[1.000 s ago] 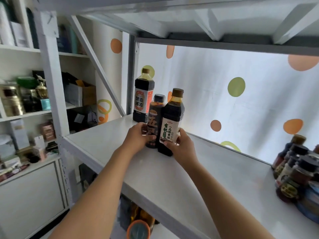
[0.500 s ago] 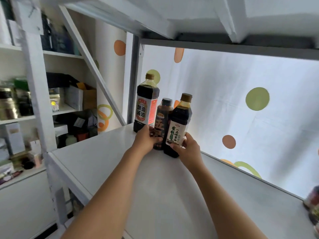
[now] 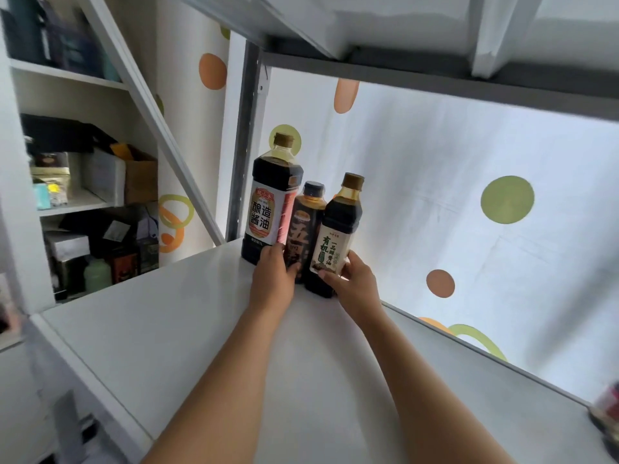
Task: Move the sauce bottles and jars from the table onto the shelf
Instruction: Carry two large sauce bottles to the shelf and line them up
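Shelf: white board [image 3: 174,346], seen from above and in front; three dark sauce bottles stand upright, bunched at its far left corner, beside the grey corner post [image 3: 244,155].
Big bottle: tallest [image 3: 273,199], brown cap, white and red label, deepest in the corner, just by the post.
Middle bottle: dark label, black cap [image 3: 306,222]; stands between the other two, touching or nearly touching both.
Front bottle: cream label, brown cap [image 3: 338,229]; nearest the front edge of the three, base on the board.
Left hand: [image 3: 273,283] fingers curled against the lower part of the middle bottle, thumb on its front; fingertips also reach the foot of the big bottle.
Right hand: [image 3: 353,283] wrapped round the base of the front bottle, thumb across the label's lower edge, fingers behind it.
Far right edge: blurred dark jars [image 3: 608,416], partly cut off by the frame, well apart from the corner group.
Behind: white cloth with green and orange dots [image 3: 469,195] along the shelf's back edge.
Left side: a separate white rack [image 3: 77,202] with boxes and small containers; details too small to tell.
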